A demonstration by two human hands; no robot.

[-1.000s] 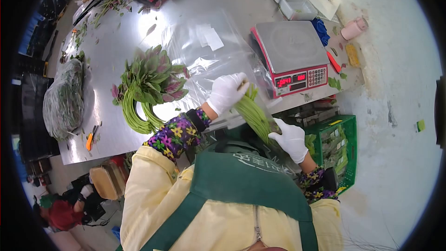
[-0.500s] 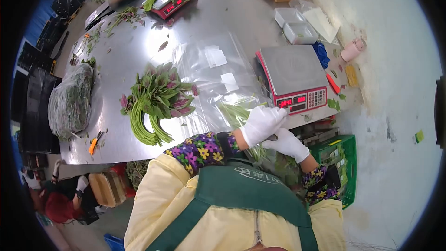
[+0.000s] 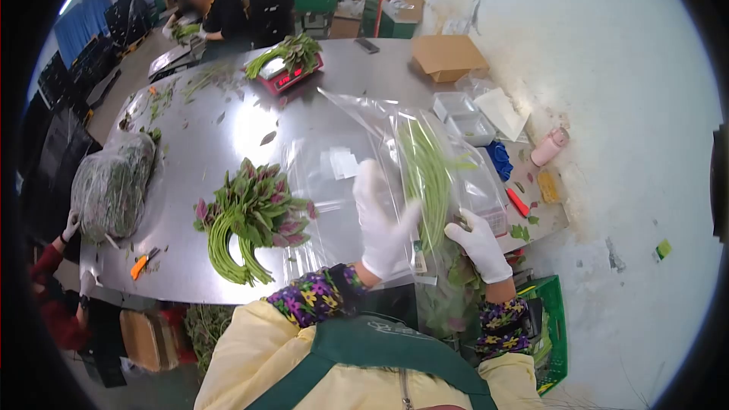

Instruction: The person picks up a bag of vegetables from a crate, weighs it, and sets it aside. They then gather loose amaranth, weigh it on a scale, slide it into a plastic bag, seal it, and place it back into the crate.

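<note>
A clear plastic bag (image 3: 474, 176) holds a bunch of amaranth greens (image 3: 427, 182), long pale stems up and leaves down toward my apron. My right hand (image 3: 480, 249), white-gloved, grips the bag at its right side. On the other side my left hand (image 3: 383, 229), also gloved and slightly blurred, is open with thumb and fingers apart beside the bag. Behind the bag stands a red scale (image 3: 497, 222), mostly covered by it. To the left, another amaranth bunch (image 3: 250, 216) with bent stems lies on the metal table (image 3: 186, 258) near flat clear bags (image 3: 319, 209).
A second scale (image 3: 285, 80) bearing greens stands at the back. A full bag of greens (image 3: 114, 186) and an orange-handled cutter (image 3: 140, 266) lie left. Right are plastic trays (image 3: 465, 120), a pink bottle (image 3: 550, 147) and a green crate (image 3: 553, 334). Other people work beyond and at left.
The bagged bunch has risen upright from the table edge, now covering much of the near scale. My left hand has moved left and opened; the view has tilted up.
</note>
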